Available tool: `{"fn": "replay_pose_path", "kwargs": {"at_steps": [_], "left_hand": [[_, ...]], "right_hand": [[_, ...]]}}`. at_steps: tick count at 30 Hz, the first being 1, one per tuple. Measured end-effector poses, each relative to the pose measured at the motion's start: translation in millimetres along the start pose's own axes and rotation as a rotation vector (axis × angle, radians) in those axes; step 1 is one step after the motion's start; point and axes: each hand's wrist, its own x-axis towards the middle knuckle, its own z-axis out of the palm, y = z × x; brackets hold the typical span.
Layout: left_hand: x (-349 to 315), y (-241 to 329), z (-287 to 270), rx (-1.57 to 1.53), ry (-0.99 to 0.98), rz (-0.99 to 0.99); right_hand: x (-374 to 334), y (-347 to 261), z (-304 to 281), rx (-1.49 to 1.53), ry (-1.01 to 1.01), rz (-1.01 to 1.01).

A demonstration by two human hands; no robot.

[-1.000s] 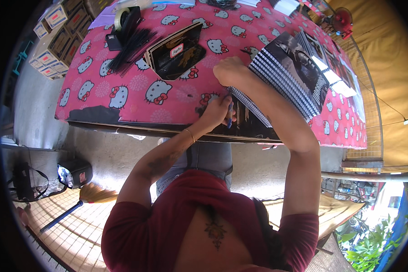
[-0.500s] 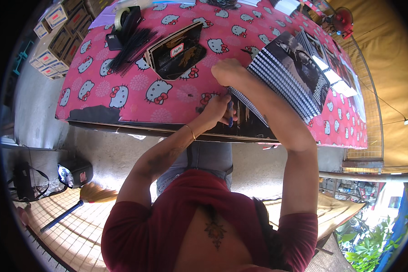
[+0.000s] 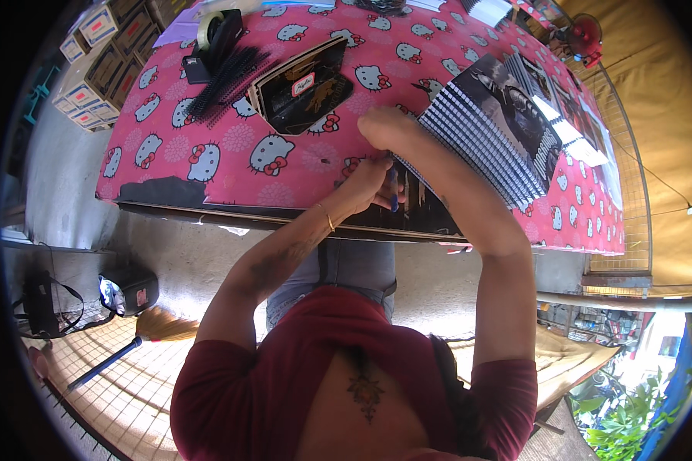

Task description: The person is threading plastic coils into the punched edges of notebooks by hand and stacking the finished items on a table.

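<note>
My left hand [image 3: 367, 186] is closed round a slim blue-handled tool [image 3: 394, 192] near the table's front edge; the tool's working end is hidden. Just beyond it, my right hand [image 3: 383, 127] bends inward with its fingers curled down, and what they grip is out of sight. Under my right forearm lies a dark spiral-bound notebook [image 3: 423, 209], its coil edge close to both hands. A stack of spiral-bound notebooks [image 3: 488, 131] with a dark picture cover sits right of that forearm.
Left of my hands are black board covers [image 3: 304, 96], loose black binding coils [image 3: 227, 88] and a tape dispenser [image 3: 211, 48]. More notebooks [image 3: 565, 123] lie at the far right on the pink patterned tablecloth [image 3: 238, 180]. Boxes [image 3: 100, 73] are stacked beyond the left edge.
My left hand and the blue-handled tool have shifted and turned slightly. My right hand stays almost in place, its forearm and elbow a little further left.
</note>
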Motion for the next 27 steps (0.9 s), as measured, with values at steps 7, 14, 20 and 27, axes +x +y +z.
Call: {"fn": "replay_pose_path", "kwargs": {"at_steps": [7,14,20,27], "left_hand": [[-8,-2,-1,0.023,0.014,-0.019],[-6,9,2,-0.107,-0.019,-0.070],[7,2,-13,-0.074,-0.054,-0.095],[-42,28,-56,0.121,0.067,0.149]], "right_hand": [[2,5,9,0.056,0.024,-0.030],[7,3,13,0.068,0.025,-0.046],[6,2,13,0.072,0.028,-0.030],[7,-1,-87,1.164,0.381,-0.194]]}}
